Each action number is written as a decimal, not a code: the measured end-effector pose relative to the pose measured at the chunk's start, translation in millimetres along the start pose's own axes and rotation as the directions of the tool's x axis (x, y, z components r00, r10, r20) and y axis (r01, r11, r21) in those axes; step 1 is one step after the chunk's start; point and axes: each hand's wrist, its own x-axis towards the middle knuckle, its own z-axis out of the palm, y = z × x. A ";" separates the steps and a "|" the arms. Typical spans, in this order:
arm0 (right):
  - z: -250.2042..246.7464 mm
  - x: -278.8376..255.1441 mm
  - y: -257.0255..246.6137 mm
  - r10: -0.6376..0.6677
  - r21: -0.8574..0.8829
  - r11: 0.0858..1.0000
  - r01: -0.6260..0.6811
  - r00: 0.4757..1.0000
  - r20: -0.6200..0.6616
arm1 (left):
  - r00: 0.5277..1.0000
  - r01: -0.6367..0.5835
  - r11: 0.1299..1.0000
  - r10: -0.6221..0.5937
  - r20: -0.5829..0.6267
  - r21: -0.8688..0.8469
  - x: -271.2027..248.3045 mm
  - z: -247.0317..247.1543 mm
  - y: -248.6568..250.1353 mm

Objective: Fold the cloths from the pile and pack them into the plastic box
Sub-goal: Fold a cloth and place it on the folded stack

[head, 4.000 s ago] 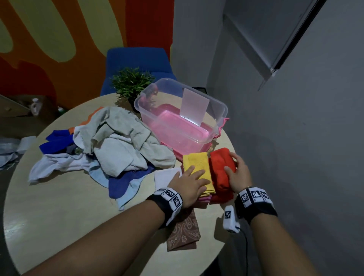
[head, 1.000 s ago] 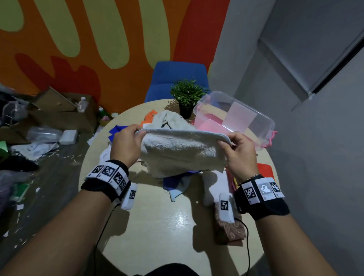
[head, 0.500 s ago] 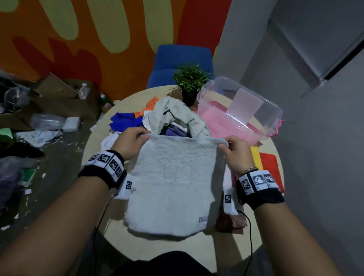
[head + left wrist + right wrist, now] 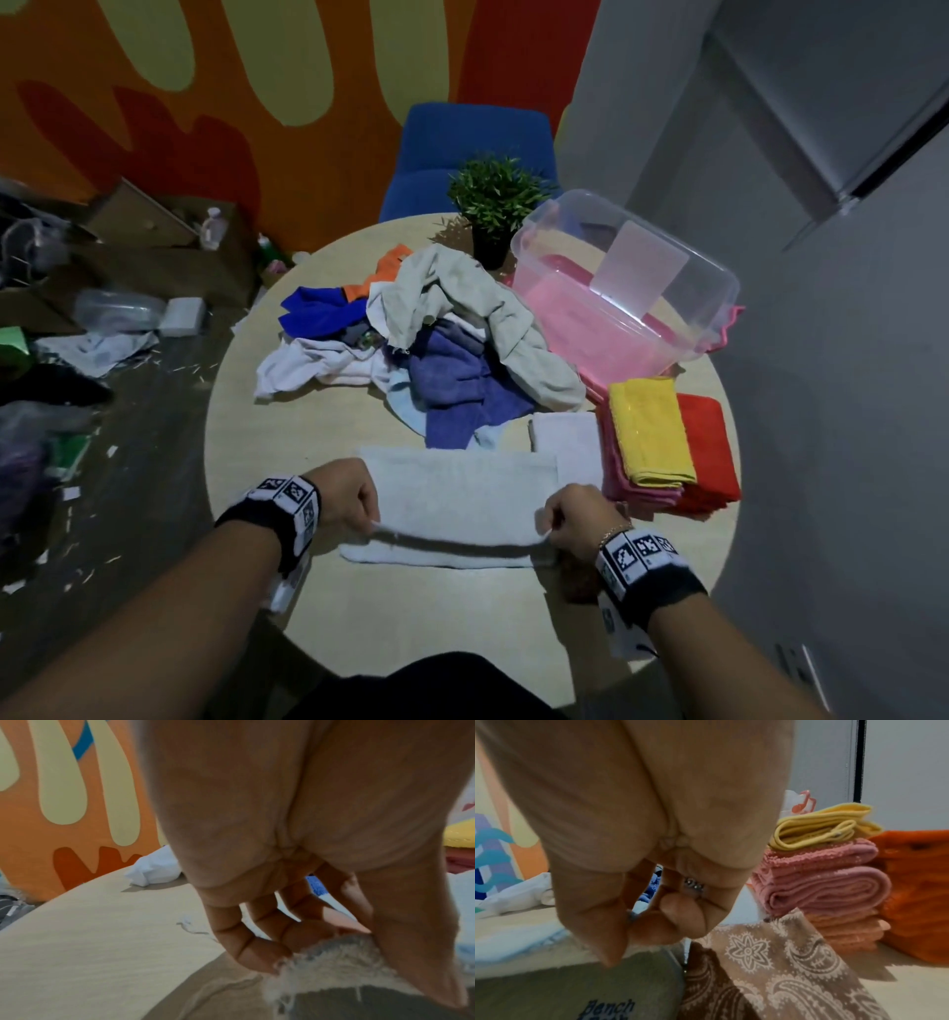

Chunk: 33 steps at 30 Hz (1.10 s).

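Note:
A white towel (image 4: 462, 496) lies across the near part of the round table (image 4: 411, 616), one layer doubled over another. My left hand (image 4: 354, 506) pinches its left corner (image 4: 321, 957), lifted a little off the table. My right hand (image 4: 570, 519) pinches the right corner (image 4: 641, 949); the towel's "Bench" label (image 4: 611, 1007) shows beneath. The loose pile of cloths (image 4: 441, 339) sits mid-table. Behind it on the right stands the clear plastic box (image 4: 626, 288), tilted, pink inside. Folded yellow (image 4: 652, 431), pink (image 4: 821, 882) and red-orange (image 4: 708, 452) cloths are stacked at the right.
A small potted plant (image 4: 495, 205) stands behind the pile, a blue chair (image 4: 467, 149) beyond it. A folded white cloth (image 4: 570, 442) and a brown paisley cloth (image 4: 782, 973) lie by my right hand. Boxes and litter cover the floor on the left (image 4: 102, 308).
The white towel, held up and hanging half a second ago, now lies on the table with its upper half folded toward me. Both hands came down, still pinching its corners.

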 end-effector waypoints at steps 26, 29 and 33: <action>-30.3 -2.5 -75.4 -0.140 0.482 0.724 0.493 0.790 -0.597 | 0.770 -0.574 0.813 0.495 -0.403 -0.099 -13.8 -32.9 128.5; -58.6 -19.4 -78.2 -0.146 0.510 0.660 0.552 0.760 -0.634 | 0.697 -0.644 0.761 0.543 -0.468 -0.078 -36.1 -64.1 141.3; -79.7 -27.3 -72.5 -0.240 0.438 0.693 0.572 0.756 -0.609 | 0.637 -0.695 0.714 0.557 -0.533 -0.084 -56.7 -98.2 145.8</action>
